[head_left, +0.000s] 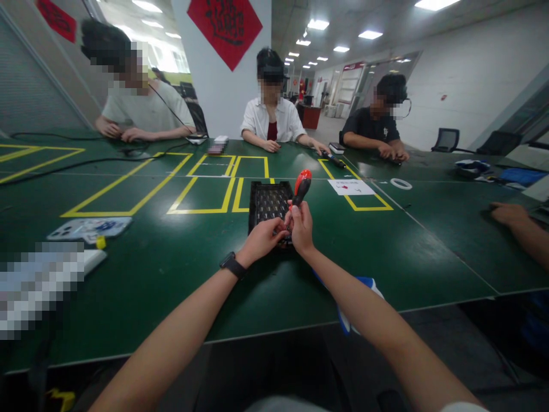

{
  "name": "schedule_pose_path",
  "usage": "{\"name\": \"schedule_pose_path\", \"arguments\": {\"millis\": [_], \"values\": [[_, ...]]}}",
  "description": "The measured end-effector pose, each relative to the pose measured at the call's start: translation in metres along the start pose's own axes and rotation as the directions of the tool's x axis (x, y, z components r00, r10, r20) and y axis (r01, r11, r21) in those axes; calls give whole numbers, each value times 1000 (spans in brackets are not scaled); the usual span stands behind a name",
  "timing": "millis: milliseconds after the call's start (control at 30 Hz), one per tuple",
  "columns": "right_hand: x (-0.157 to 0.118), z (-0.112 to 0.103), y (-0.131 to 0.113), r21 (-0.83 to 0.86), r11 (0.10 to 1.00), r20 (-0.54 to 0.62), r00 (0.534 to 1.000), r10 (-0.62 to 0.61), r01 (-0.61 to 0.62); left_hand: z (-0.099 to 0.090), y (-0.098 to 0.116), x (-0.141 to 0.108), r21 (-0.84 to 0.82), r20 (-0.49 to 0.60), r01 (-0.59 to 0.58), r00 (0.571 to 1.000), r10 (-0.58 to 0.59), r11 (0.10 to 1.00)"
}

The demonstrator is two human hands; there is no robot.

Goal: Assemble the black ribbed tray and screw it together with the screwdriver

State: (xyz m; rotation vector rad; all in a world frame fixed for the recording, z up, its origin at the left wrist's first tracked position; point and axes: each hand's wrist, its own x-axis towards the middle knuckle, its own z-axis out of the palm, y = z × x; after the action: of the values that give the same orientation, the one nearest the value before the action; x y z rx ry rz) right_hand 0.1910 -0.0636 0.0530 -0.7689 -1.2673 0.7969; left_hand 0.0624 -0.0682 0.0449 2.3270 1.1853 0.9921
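A red and black screwdriver [302, 187] stands tilted with its handle up, and my right hand [301, 226] is closed on its lower part. My left hand [262, 239] is closed beside it, thumb and fingers pinched near the screwdriver's lower end; what it holds is too small to make out. Behind and under both hands lies a black tray [257, 199] with rows of small pieces in it. The hands cover the tray's near right part, and the screwdriver's tip is hidden.
The green table [171, 286] bears yellow tape outlines, a phone [90, 228] at left, a paper sheet [350, 187] and a white tape ring [401, 183] at right. Three people sit opposite; another person's hand [508, 213] rests at far right.
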Motion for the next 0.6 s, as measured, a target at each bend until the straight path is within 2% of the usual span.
{"name": "schedule_pose_path", "arguments": {"millis": [167,300,467,600], "values": [[0,-1,-3,43,999,32,999,23,-25,0,-1,1,-13,59,-24,998,24,1000],[-1,-2,-4,-13,1000,26,1000,17,-17,-1,0,1,-30,75,-20,997,22,999],[0,-1,-2,-56,998,-17,1000,-10,9,0,1,1,-36,23,-19,1000,19,999],[0,-1,0,-38,999,-8,1000,-11,10,0,0,1,-32,5,7,1000,-7,999]]}}
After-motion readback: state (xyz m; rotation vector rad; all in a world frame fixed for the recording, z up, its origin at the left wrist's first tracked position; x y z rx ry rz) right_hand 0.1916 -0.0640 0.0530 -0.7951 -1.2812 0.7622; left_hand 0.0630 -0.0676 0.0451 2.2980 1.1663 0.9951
